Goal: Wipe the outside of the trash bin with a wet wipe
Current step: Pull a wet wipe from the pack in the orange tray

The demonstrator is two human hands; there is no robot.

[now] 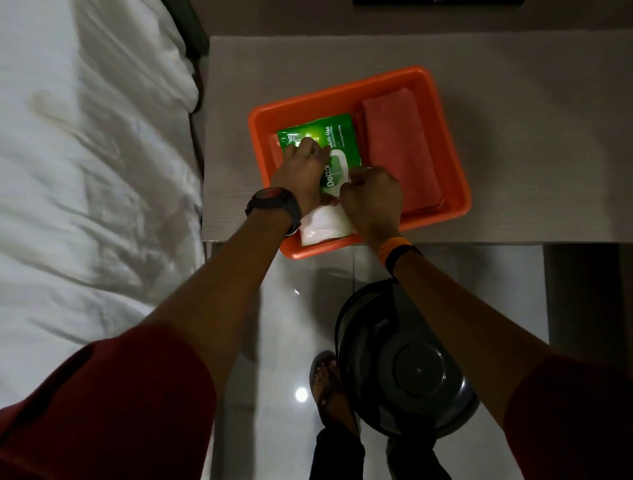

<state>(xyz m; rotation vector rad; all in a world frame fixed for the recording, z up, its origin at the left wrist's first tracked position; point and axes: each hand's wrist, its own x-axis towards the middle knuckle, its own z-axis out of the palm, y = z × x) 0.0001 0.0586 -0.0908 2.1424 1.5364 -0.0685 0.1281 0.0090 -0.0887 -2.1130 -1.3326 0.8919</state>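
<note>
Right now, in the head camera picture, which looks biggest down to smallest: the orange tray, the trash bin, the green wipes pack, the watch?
1. Orange tray
2. Trash bin, though it is nearer the camera, so unsure against the tray
3. Green wipes pack, partly covered by hands
4. Watch

- A bed [85, 154] fills the left side, its white sheet creased and rumpled.
- Just beside it stands a pale grey table [513, 120], its near edge running straight across.
- The floor [284, 342] is glossy white tile, with a thin grout line and one bright spot of reflected light [301, 394].
- The room is dim; shadows lie soft on the table.
- A dark strip [438, 1] crosses the top edge, too cropped to identify.
</note>
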